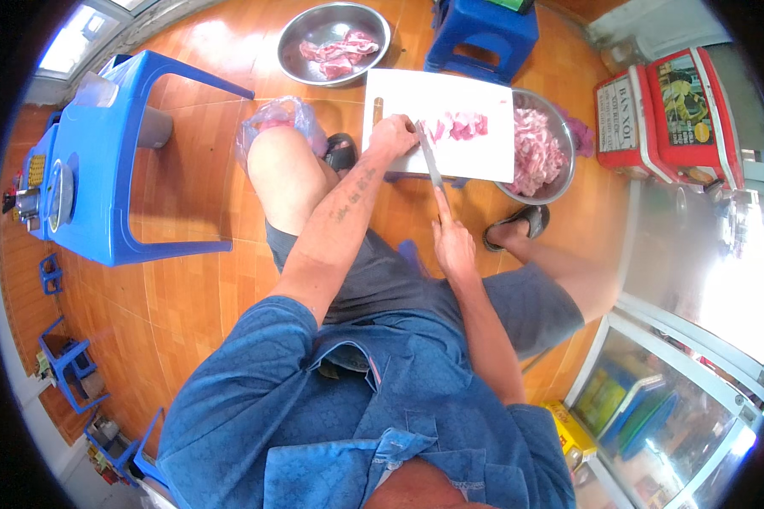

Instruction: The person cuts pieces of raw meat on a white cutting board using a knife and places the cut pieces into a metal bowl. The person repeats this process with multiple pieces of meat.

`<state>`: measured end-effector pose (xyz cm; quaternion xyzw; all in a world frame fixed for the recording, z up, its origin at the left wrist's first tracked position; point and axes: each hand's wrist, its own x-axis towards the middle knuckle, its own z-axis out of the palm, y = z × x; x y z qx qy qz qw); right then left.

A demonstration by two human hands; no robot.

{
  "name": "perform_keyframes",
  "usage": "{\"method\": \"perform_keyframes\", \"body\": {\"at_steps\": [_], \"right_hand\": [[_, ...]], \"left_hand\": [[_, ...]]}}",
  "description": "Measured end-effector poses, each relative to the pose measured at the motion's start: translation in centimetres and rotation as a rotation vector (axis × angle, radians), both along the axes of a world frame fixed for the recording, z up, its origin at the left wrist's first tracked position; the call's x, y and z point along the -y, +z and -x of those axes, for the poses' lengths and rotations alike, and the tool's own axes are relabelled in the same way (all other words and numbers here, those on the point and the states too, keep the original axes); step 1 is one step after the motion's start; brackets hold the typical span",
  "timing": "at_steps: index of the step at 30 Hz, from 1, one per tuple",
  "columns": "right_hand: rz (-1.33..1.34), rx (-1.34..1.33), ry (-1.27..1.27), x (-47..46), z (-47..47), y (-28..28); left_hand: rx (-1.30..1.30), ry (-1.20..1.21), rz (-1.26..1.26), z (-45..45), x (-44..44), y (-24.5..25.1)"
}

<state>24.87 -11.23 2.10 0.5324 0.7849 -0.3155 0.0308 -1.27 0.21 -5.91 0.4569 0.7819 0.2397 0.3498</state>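
A white cutting board [445, 156] lies in front of me on a low support. My right hand [453, 248] grips the wooden handle of a long knife [431, 164], whose tip reaches the board beside my left fingers. My left hand [393, 136] rests at the board's near left part with fingers curled; whether it pinches a bit of meat is hidden. Pieces of cut raw meat [461, 126] lie right of the blade. Another wooden handle [378, 109] shows at the board's left side. A steel bowl of sliced meat [538, 153] sits partly under the right edge.
Beyond the board stand a steel bowl [293, 54] with larger meat pieces and a blue plastic stool [477, 38]. A plastic bag [302, 111] is by my left knee. A blue table [99, 178] stands left, red-and-white boxes [624, 124] right, and a glass-fronted cabinet [662, 343] lower right.
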Motion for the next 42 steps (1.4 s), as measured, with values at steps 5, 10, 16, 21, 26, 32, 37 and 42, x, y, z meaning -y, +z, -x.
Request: {"method": "perform_keyframes", "body": {"at_steps": [5,10,16,21,26,32,37,42], "right_hand": [[-0.046,0.003,0.042,-1.8,1.0,0.3],[-0.016,0.025,0.030,0.0,-0.7,-0.3],[-0.143,-0.017,0.043,-2.6,1.9,-1.5],[-0.062,0.026,0.014,-1.0,0.3,-1.1],[-0.010,-0.323,-0.110,-3.2,1.0,-2.0],[0.774,-0.788,-0.528,-6.7,-3.1,0.8],[0.905,-0.930,-0.573,-6.9,-4.9,0.4],[0.853,-0.974,-0.637,-5.4,-4.4,1.2]], "left_hand": [[-0.066,-0.013,0.032,-0.4,-0.1,0.7],[-0.048,-0.025,0.020,-0.5,0.1,1.4],[-0.034,-0.042,0.125,-0.1,-0.7,1.7],[-0.053,0.000,0.114,-0.4,-0.2,1.7],[-0.070,-0.011,0.105,-0.8,-0.2,2.6],[-0.068,0.021,0.102,-0.3,0.7,4.1],[-0.128,-0.014,0.056,-0.1,0.5,4.5],[0.217,0.154,0.132,0.8,-0.2,2.8]]}}
